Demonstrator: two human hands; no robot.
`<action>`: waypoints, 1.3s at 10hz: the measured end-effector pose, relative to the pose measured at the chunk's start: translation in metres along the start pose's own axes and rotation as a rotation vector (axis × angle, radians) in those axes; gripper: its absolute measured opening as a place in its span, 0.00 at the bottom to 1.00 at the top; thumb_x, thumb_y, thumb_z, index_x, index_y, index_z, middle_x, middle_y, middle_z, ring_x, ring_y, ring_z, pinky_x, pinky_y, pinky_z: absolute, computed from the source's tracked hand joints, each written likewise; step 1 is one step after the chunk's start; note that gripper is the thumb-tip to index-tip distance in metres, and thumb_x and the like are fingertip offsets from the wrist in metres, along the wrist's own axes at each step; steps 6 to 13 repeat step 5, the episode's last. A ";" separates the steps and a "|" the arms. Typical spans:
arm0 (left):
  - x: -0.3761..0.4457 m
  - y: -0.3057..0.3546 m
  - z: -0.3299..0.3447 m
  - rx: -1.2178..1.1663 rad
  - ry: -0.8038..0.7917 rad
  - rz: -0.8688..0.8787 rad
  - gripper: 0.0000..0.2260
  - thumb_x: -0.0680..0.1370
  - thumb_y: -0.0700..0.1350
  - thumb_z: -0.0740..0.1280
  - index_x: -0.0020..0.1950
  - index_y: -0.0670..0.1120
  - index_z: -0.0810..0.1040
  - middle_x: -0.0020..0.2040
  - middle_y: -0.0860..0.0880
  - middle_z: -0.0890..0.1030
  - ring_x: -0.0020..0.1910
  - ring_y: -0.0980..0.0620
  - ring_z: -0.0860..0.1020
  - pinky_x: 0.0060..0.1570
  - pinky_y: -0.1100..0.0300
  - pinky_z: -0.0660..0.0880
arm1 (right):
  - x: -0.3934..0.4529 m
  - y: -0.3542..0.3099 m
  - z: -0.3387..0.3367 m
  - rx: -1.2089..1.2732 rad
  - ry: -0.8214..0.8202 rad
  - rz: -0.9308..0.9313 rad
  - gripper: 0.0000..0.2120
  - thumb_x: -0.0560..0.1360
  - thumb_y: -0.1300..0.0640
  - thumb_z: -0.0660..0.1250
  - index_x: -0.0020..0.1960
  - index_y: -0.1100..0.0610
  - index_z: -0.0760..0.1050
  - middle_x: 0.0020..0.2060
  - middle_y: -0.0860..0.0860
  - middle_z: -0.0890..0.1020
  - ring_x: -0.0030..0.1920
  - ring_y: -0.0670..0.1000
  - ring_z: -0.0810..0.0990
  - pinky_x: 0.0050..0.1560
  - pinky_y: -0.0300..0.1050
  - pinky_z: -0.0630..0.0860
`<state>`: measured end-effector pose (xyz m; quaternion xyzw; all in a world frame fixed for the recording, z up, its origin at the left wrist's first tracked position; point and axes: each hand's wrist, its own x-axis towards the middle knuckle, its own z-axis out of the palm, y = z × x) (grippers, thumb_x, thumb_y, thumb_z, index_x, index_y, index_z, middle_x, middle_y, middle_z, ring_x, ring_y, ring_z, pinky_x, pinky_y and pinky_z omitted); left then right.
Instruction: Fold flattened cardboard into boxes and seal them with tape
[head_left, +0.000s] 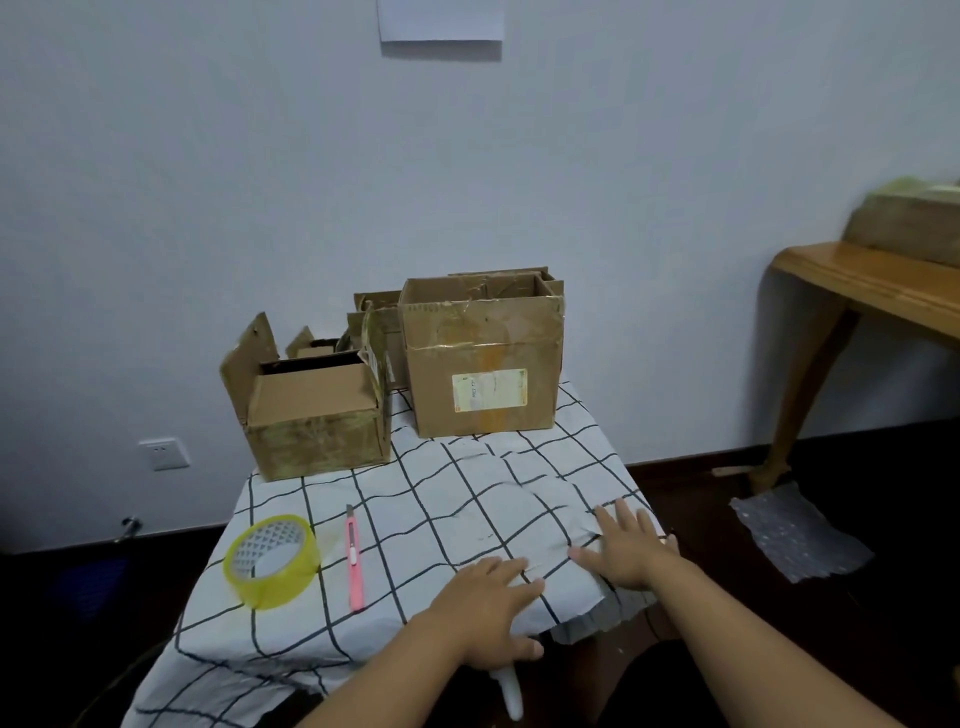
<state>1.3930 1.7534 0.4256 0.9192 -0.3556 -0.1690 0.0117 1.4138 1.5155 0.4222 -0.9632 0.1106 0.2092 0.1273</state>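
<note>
Both my hands lie flat on the white checked tablecloth near the table's front right corner. My left hand rests palm down with fingers spread. To its right, my right hand presses the wrinkled cloth, fingers straight. A roll of yellowish clear tape stands at the front left. Beside it lies a pink utility knife. At the back, a tall open cardboard box with a label stands upright. A smaller open box with raised flaps sits to its left. More cardboard is behind them, partly hidden.
A wooden table with something blurred on top stands at the right. Bubble wrap lies on the dark floor beneath it. A wall socket is at the left. The cloth hangs over the table's front edge.
</note>
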 end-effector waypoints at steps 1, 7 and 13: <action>-0.007 0.000 -0.002 0.002 -0.030 0.027 0.25 0.77 0.61 0.65 0.73 0.55 0.72 0.82 0.50 0.49 0.79 0.46 0.49 0.77 0.48 0.48 | -0.003 0.007 -0.011 -0.047 -0.057 0.057 0.53 0.69 0.25 0.63 0.80 0.47 0.39 0.79 0.53 0.38 0.78 0.62 0.37 0.73 0.70 0.46; -0.028 -0.002 -0.039 -0.355 0.038 -0.106 0.25 0.78 0.61 0.64 0.73 0.53 0.72 0.74 0.49 0.70 0.73 0.48 0.67 0.71 0.51 0.65 | -0.016 -0.035 -0.014 -0.177 -0.034 -0.082 0.36 0.75 0.33 0.57 0.74 0.56 0.66 0.74 0.58 0.67 0.70 0.61 0.68 0.67 0.57 0.69; -0.028 -0.002 -0.039 -0.355 0.038 -0.106 0.25 0.78 0.61 0.64 0.73 0.53 0.72 0.74 0.49 0.70 0.73 0.48 0.67 0.71 0.51 0.65 | -0.016 -0.035 -0.014 -0.177 -0.034 -0.082 0.36 0.75 0.33 0.57 0.74 0.56 0.66 0.74 0.58 0.67 0.70 0.61 0.68 0.67 0.57 0.69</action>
